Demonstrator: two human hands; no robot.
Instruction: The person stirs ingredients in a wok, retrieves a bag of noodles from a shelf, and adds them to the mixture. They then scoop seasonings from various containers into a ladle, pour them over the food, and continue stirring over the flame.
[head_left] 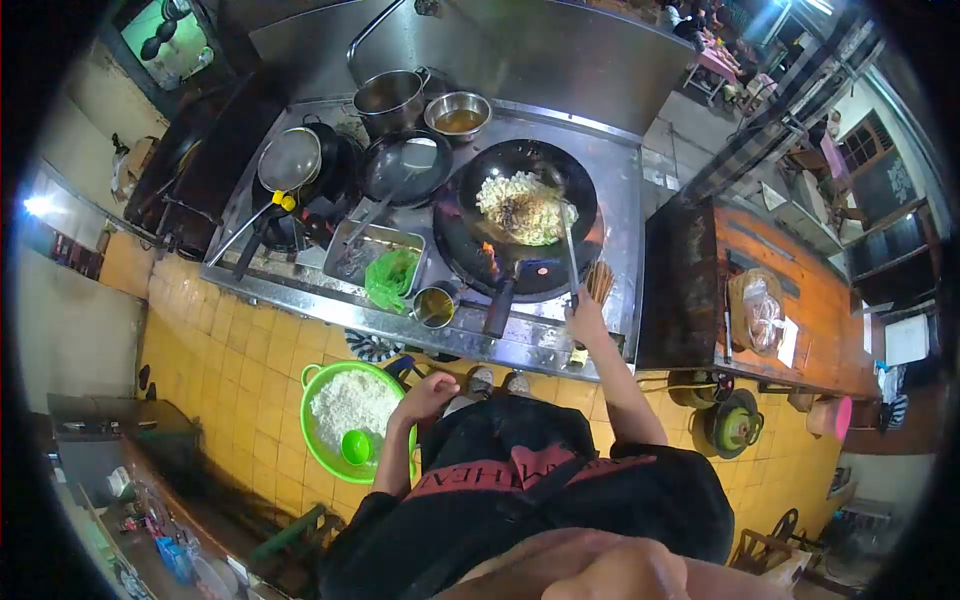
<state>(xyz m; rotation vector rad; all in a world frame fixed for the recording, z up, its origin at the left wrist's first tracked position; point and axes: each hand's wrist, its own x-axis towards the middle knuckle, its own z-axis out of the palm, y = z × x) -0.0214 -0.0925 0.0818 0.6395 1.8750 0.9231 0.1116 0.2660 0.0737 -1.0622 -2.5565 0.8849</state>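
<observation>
My right hand (585,322) grips the long handle of a metal spatula (568,240) whose blade rests in the food inside a big black wok (470,250). The wok holds pale noodles or rice with dark bits (522,206), and a flame shows under its near side. My left hand (430,392) hangs low at my side, fingers loosely curled and holding nothing, right beside the rim of a green basin (318,442) of white rice on the floor. A small green cup (356,446) lies in that basin.
The steel stove top (620,180) carries a second dark pan (400,172), a strainer (290,160), a pot (388,98), a bowl of sauce (458,112), a tin cup (433,306) and a green bag (392,277). A wooden table (800,300) stands right. Yellow tiles (240,360) cover the floor.
</observation>
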